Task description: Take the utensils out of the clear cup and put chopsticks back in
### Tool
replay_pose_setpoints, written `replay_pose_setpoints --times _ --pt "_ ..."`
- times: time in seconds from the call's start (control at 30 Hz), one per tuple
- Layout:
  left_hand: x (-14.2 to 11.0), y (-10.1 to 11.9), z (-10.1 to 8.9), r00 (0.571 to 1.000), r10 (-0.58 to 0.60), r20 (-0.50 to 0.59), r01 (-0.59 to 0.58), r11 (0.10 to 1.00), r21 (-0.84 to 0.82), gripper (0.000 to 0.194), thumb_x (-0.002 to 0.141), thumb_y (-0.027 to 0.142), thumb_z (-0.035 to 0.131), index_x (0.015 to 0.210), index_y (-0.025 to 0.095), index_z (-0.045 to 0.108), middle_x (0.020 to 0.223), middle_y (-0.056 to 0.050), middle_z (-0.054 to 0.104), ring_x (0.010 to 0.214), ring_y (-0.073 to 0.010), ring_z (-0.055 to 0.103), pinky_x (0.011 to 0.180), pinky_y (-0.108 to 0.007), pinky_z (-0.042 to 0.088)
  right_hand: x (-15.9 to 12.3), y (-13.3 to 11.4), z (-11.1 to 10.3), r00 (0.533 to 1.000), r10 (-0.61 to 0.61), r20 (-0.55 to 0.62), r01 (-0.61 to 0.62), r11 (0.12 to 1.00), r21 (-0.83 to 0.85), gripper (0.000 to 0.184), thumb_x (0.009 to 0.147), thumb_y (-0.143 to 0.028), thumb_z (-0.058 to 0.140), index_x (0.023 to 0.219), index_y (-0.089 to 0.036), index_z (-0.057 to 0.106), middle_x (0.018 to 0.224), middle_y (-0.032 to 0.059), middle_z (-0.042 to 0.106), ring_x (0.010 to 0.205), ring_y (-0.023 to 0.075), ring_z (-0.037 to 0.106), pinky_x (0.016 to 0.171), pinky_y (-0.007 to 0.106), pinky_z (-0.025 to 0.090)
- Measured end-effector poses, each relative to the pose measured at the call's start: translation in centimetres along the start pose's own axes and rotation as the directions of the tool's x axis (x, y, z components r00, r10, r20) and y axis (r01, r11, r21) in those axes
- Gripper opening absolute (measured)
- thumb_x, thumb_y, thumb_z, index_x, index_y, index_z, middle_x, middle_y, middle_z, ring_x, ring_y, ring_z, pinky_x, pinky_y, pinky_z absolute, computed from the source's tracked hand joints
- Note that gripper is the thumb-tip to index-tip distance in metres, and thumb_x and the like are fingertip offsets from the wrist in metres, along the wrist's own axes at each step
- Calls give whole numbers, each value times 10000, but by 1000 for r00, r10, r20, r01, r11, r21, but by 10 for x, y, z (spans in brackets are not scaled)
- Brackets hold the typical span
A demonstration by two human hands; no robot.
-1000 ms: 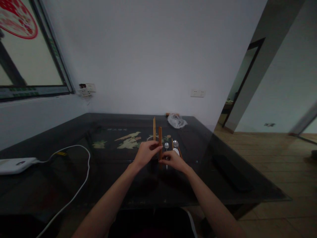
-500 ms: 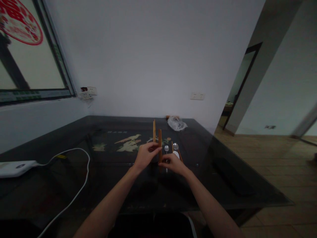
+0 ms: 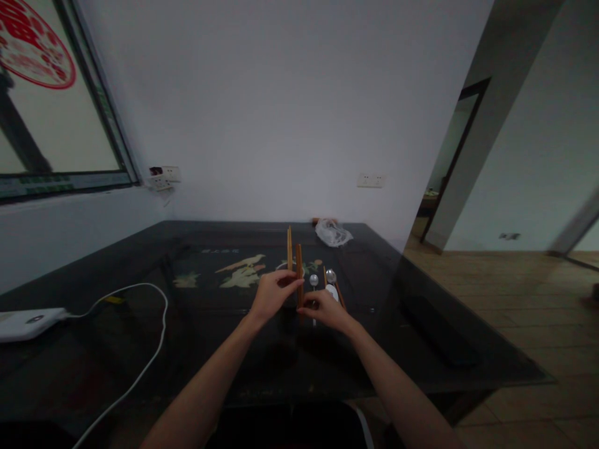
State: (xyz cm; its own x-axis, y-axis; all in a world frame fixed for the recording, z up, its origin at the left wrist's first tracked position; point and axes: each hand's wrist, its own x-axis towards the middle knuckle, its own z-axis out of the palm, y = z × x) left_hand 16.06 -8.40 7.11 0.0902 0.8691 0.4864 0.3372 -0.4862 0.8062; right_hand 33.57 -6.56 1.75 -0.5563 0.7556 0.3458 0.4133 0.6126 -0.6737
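Between my two hands a pair of brown wooden chopsticks (image 3: 299, 265) stands upright. My left hand (image 3: 276, 293) pinches them around the middle, and the fingers of my right hand (image 3: 322, 308) close on their lower end. Just behind, lighter chopsticks (image 3: 289, 246) rise from a round container (image 3: 283, 265), mostly hidden by my left hand. To the right lie a metal spoon (image 3: 314, 280), a second spoon (image 3: 331, 275), a small white spoon (image 3: 332, 292) and more chopsticks (image 3: 341, 295), partly covered by my right hand.
A dark glossy table (image 3: 196, 349) with a printed bird picture spreads beneath. At the back sits a clear plastic bag (image 3: 333, 233). On the left are a white power bank (image 3: 30, 324) and its white cable (image 3: 163, 324). A dark flat object (image 3: 440, 330) lies at right.
The view has shifted slightly. Both hands keep their grip on the upright chopsticks, with hardly any movement over the table.
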Motion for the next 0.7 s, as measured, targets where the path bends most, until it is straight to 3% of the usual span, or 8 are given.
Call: replay_pose_setpoints --times 0.2,0.3,0.5,0.6,0.7 --pt "3 2 -8 1000 -16 -11 16 1000 -23 205 718 342 670 777 150 710 755 -50 722 694 -190 664 638 -276 526 0 -6 -1 1000 1 -22 2 994 111 166 774 -329 658 748 -166 680 681 11 660 627 145 589 562 226 406" --pt "6 3 -15 999 -14 -45 11 996 -85 233 711 369 677 786 151 710 763 -49 725 695 -187 669 635 -271 532 0 -10 -7 991 38 -128 -4 967 255 242 824 -394 584 808 -173 681 698 18 657 595 137 586 562 237 436" --pt "11 25 -41 987 -31 -159 7 989 -151 278 683 388 709 788 130 708 772 -61 722 712 -179 667 670 -266 537 4 -2 -16 866 199 -459 13 908 419 332 832 -464 529 841 -162 667 649 21 603 552 131 549 518 243 447" --pt "18 42 -57 974 -13 -225 -25 986 -163 289 676 390 719 789 124 704 767 -61 720 715 -170 665 687 -264 538 8 7 -13 827 265 -496 -26 899 437 295 796 -434 568 894 -168 652 716 33 611 625 147 570 534 245 465" --pt "32 54 -70 951 48 -307 -101 982 -159 287 671 379 724 800 123 703 778 -56 720 724 -164 664 704 -261 538 14 18 -5 837 266 -478 -49 907 418 339 721 -369 645 1008 -193 612 855 46 610 782 177 588 613 268 506"
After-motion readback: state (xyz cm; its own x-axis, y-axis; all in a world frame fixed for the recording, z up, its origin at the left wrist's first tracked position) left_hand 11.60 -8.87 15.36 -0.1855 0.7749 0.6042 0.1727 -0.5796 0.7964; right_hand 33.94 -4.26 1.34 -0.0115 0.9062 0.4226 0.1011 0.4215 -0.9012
